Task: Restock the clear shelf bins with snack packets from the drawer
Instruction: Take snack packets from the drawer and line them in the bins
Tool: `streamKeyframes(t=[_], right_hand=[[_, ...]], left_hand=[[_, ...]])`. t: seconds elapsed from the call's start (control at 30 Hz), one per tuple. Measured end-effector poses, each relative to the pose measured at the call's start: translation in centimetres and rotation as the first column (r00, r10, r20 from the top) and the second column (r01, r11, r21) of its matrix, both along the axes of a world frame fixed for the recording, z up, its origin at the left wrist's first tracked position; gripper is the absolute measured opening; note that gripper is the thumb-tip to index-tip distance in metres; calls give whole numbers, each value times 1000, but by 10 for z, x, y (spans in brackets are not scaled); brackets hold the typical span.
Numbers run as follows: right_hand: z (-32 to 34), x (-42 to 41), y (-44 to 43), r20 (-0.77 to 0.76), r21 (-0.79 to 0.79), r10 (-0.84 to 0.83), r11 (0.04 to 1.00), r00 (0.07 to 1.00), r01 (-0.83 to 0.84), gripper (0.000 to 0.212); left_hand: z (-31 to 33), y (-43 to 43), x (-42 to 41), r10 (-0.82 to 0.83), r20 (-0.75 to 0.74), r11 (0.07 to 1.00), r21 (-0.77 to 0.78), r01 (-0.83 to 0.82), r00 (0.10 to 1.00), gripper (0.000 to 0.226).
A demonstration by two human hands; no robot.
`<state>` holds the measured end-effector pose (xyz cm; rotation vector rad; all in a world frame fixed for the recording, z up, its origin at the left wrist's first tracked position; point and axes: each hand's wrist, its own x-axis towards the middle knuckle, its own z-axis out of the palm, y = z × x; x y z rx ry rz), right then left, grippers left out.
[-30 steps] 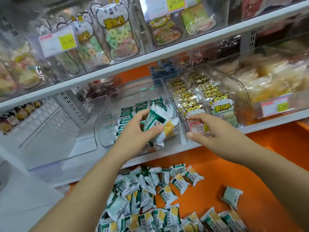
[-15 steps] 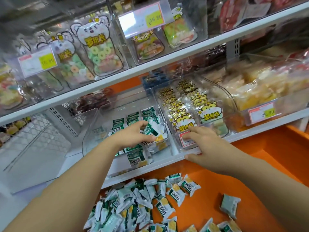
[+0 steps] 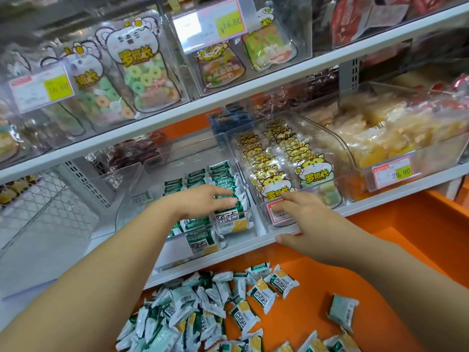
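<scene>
Our left hand (image 3: 208, 201) lies flat, fingers straight, on the packets (image 3: 223, 189) standing in the bin (image 3: 129, 199). Our right hand (image 3: 302, 219) rests open against the next bin (image 3: 338, 148). A careless push may topple the rows. More spare packets (image 3: 215, 308) lie in the drawer (image 3: 380, 262).

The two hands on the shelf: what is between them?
Head view: between left hand and right hand stand the adjoining clear bin walls, with green-and-white snack packets just inside.

Left hand (image 3: 203, 202) rests on packets (image 3: 197, 178) in bin (image 3: 130, 199).
</scene>
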<state>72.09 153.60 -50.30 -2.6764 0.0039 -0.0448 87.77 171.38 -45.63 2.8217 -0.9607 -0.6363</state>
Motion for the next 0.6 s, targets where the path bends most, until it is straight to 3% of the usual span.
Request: streamKeyframes(t=[0.07,0.13,0.23,0.33,0.6], right_hand=[[0,0,0,-6,-14,2,1000,1000,-2,59],[-1,0,1,-8,-25,0,1000,1000,0,59],[0,0,3,-13,-30,-2,1000,1000,1,59],[-1,-1,4,-21,-40,-1,999,1000,0,58],[-3,-2,5,-25,-54,5,999,1000,-7,58]], left_hand=[[-2,6,-14,-68,146,995,-57,77,987,50],[-11,10,-29,-137,206,989,-19,144,969,50],[-26,17,-39,-148,198,987,98,131,969,51],[-30,14,-39,-138,206,990,42,132,969,32],[-28,11,-30,-98,87,995,-23,100,991,45]])
